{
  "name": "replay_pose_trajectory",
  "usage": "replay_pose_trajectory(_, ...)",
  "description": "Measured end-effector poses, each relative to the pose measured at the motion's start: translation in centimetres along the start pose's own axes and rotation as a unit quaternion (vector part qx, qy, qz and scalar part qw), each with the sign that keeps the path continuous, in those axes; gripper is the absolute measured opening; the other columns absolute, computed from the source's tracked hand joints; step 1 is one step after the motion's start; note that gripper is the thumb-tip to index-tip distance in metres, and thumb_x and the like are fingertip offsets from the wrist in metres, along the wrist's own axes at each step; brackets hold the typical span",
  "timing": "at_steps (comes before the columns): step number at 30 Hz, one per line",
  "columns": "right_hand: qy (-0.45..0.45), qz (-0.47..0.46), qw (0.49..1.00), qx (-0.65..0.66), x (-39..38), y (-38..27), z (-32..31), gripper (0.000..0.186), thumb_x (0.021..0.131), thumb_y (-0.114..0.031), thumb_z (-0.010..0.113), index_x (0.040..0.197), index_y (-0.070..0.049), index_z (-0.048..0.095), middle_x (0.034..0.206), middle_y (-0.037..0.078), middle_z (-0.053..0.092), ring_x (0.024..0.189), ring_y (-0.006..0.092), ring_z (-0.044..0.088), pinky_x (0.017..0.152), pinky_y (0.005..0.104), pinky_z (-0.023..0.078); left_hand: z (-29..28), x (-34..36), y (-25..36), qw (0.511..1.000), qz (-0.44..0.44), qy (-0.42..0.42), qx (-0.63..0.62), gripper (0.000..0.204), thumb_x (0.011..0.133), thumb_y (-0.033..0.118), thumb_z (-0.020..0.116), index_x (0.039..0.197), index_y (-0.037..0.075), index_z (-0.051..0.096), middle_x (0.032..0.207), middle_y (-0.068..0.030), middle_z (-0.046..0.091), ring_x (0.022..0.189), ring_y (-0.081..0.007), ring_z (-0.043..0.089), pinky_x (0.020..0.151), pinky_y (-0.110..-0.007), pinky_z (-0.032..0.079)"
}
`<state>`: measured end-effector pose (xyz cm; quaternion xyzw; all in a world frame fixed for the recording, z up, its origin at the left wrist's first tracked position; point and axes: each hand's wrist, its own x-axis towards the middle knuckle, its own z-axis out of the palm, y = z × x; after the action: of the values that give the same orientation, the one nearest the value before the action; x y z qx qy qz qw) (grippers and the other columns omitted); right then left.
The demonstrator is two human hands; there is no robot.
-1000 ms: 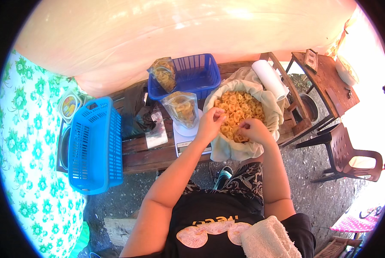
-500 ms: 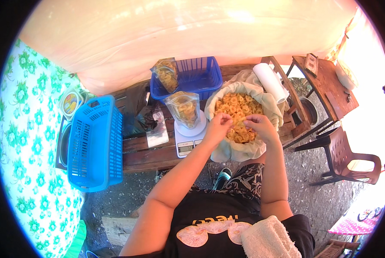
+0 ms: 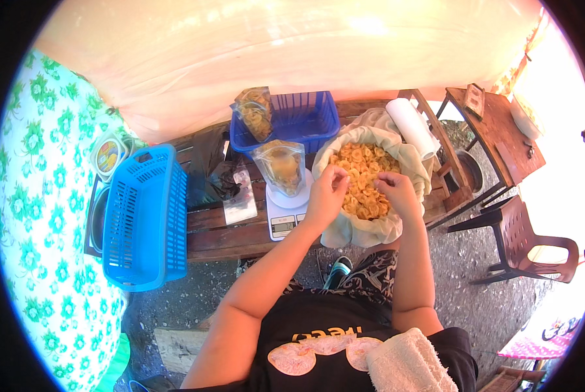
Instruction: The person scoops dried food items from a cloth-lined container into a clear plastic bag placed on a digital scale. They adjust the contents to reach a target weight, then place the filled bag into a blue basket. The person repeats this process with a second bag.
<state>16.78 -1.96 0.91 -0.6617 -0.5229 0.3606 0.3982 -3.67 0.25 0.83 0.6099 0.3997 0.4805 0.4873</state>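
Observation:
A cloth-lined basket (image 3: 412, 168) full of yellow-orange banana chips (image 3: 364, 163) stands in front of me. Just over its left side, my left hand (image 3: 328, 195) is closed, thumb and fingertips together; anything pinched there is too small to name. Above the right part of the chips hovers my right hand (image 3: 400, 193), its fingertips pinched in the same way, with a gap between the hands. Left of the basket, an upright clear pouch (image 3: 281, 168) partly filled with chips rests on a white kitchen scale (image 3: 284, 212), beside my left hand.
Behind the scale sits a dark blue basket (image 3: 305, 117) with another filled pouch (image 3: 254, 117) in it. A paper roll (image 3: 412, 127) lies behind the chips. To the left are a large light-blue basket (image 3: 139, 222) and black plastic (image 3: 217, 179); a brown chair (image 3: 521, 238) stands right.
My hands have drawn apart; the left shifted left toward the scale and the right slightly to the right. The pouch still stands on the scale.

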Motion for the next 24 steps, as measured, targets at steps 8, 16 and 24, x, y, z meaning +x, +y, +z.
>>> replay_pose_trajectory(8,0.060,-0.097,0.989,-0.089,-0.8,-4.2,1.5,0.028,0.085,-0.014,0.070,0.111,-0.002,0.068,0.083,0.008,0.068,0.076,0.0134,0.061,0.072,0.0286,0.049,-10.3,2.5,7.4,0.891,0.269,0.151,0.334,0.012,0.090,0.006,0.063,0.101,0.005,0.061,0.091,-0.0085,0.069,0.083,-0.0267,0.065,0.071,-0.039,0.051)
replay_pose_trajectory(16,0.032,-0.215,0.975,-0.040,-0.1,-10.3,6.1,0.024,0.088,-0.011,0.065,0.111,-0.004,0.068,0.091,0.014,0.070,0.079,0.0243,0.067,0.073,0.0329,0.052,-13.5,3.4,5.5,0.843,0.254,0.063,0.471,0.014,0.086,0.009,0.064,0.100,0.006,0.067,0.098,-0.0077,0.067,0.096,-0.0286,0.062,0.084,-0.041,0.046)
replay_pose_trajectory(24,0.036,-0.355,0.924,-0.136,2.3,-15.9,11.9,0.022,0.088,-0.012,0.062,0.108,-0.010,0.071,0.081,0.010,0.061,0.075,0.0283,0.061,0.069,0.0375,0.050,-14.9,2.4,2.4,0.942,0.143,0.214,0.216,0.024,0.095,0.006,0.058,0.118,0.004,0.061,0.111,-0.0093,0.062,0.101,-0.0194,0.061,0.085,-0.031,0.049)
